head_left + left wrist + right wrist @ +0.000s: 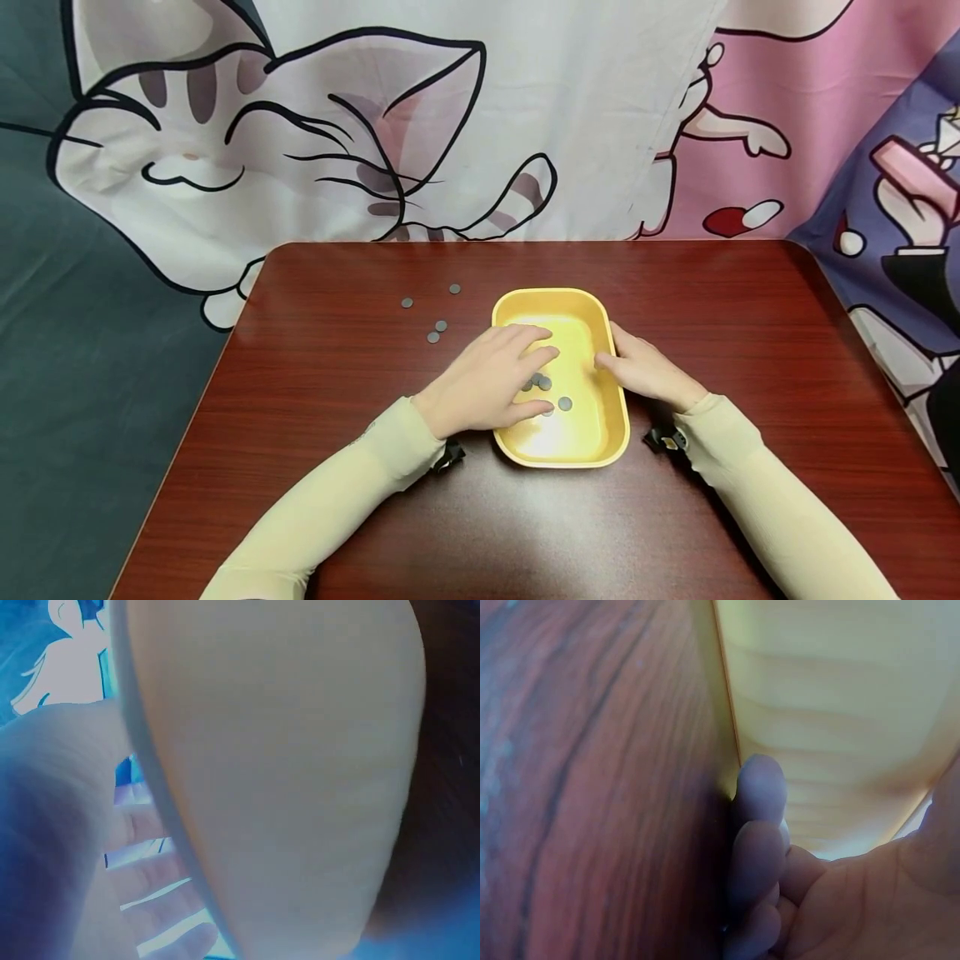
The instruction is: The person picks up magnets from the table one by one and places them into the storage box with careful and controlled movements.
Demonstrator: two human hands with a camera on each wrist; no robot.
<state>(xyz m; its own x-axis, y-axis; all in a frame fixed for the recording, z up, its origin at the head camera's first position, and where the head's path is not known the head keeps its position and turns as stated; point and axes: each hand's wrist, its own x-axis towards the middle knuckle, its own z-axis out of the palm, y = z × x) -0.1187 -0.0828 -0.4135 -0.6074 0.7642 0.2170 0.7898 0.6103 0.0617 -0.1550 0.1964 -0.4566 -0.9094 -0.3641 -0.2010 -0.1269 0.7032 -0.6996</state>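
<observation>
A yellow rectangular tray (584, 446) stands on the table. Several small grey discs (545, 383) lie on its floor, some partly hidden by my left hand. That left hand (495, 375) reaches over the tray's left rim, its fingers spread above the discs and holding nothing. In the left wrist view, fingers (150, 874) show beyond the rim, next to the tray's pale outer wall (285, 780). My right hand (648, 367) grips the tray's right side, thumb over the rim. Its fingers (761, 791) lie low along the outer wall (825, 712), close to the tabletop.
More grey discs lie on the dark red wooden table (337, 467), to the left of the tray: a close pair (437, 332) and two farther back. A cartoon-printed curtain (585, 108) hangs behind the table's far edge.
</observation>
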